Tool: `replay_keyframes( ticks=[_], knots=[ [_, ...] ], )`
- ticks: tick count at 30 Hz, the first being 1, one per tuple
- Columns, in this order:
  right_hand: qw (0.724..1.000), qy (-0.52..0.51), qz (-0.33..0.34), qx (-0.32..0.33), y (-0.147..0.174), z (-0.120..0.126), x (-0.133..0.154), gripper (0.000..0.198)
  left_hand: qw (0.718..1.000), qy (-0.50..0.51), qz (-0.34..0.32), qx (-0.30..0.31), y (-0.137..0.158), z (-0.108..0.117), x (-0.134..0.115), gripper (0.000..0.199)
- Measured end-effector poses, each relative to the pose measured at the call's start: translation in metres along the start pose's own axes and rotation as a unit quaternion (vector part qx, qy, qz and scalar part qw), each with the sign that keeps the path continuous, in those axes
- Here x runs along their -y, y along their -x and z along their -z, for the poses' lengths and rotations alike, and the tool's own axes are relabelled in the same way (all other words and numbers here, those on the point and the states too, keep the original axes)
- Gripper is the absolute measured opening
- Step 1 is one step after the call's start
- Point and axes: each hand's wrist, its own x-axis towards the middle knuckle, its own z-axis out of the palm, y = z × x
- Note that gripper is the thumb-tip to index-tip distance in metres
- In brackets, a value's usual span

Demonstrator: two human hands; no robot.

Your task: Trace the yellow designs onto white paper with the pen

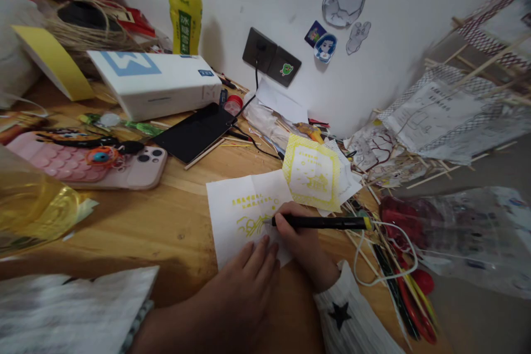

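- Right hand (305,243): fingers and thumb pinch a black pen (323,222), which lies nearly level, its tip to the left at the yellow drawing (249,225); whether the tip touches the paper cannot be told.
- Left hand (249,285): laid flat, palm down, over the near edge of the white sheet, fingers stretched out and close together, holding nothing between them.
- White sheet (226,204): on the wooden table (174,232), in the middle of the scene, under both hands; it bears two lines of yellow writing above the drawing.
- Second sheet (291,168): just beyond the white sheet, to the right, with a yellow patterned border, yellow writing and a picture.
- White cord (415,263): runs from the right end of the pen and loops on the right.
- Black tablet (193,134): farther off, left of centre, a dark cable (256,80) near its right edge.
- Pink phone (143,172): left side, nearer than the tablet.
- White box (166,102): far left, beyond the phone; a bottle (185,16) of yellow drink stands behind it.
- Stick frame (440,105): far right, with printed paper panels.
- Plastic bag (468,243): right side, nearer than the frame.
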Motion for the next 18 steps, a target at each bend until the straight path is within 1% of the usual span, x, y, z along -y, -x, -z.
replay_keyframes(
  ticks=[7,11,18],
  knots=[
    [1.0,0.016,-0.005,-0.011,-0.0007,0.0011,-0.0002,0.015,1.0,-0.001,-0.012,0.014,-0.0001,0.0002,-0.0001,0.045],
    [1.0,-0.004,-0.006,-0.021,-0.0007,0.0007,0.0003,0.017,1.0,0.004,-0.006,0.01,0.0008,-0.0002,0.0001,0.046],
    [0.999,0.001,-0.016,-0.038,-0.0002,0.0008,-0.002,0.018,1.0,0.003,0.0,0.01,-0.0013,-0.0005,0.0005,0.044]
  ],
)
